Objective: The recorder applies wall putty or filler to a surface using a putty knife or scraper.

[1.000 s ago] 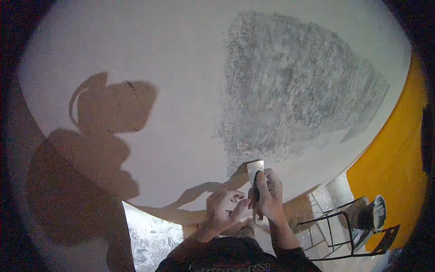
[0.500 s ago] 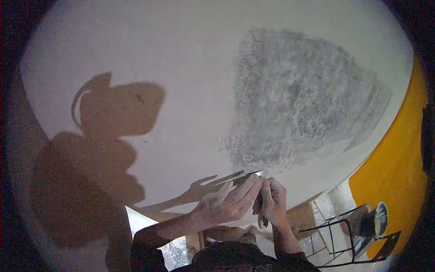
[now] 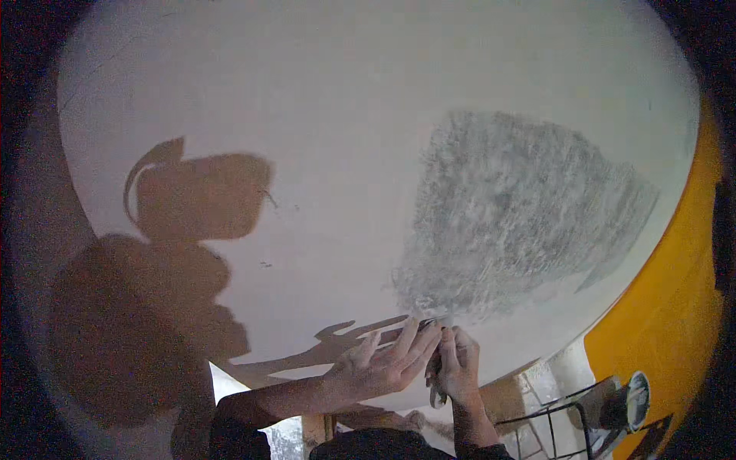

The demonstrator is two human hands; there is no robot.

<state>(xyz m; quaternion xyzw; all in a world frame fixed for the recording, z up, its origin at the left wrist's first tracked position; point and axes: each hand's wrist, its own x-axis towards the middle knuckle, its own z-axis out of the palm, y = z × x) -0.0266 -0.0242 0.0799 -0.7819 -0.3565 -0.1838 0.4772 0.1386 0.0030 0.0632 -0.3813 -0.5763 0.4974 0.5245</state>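
Observation:
Both my hands are at the lower edge of a grey, streaky patch (image 3: 506, 222) on a white wall (image 3: 330, 153). My right hand (image 3: 460, 364) is closed around a putty knife (image 3: 437, 392), whose handle end sticks out below the fist. My left hand (image 3: 387, 360) lies beside it with fingers stretched out and thumb apart. Its fingertips press toward the blade, which is mostly hidden behind them. The blade's edge meets the wall just under the patch.
A dark shadow of a head and arms (image 3: 153, 307) falls across the wall's left side. To the lower right stand a black metal frame (image 3: 579, 418) and a bucket (image 3: 638, 400) with a pale, smeared inside. Beyond the wall's right edge is an orange-yellow surface (image 3: 652, 299).
The view has tilted, so the wall and grey patch appear lower. Both hands appear slightly lower too, still at the patch's bottom edge with the putty knife.

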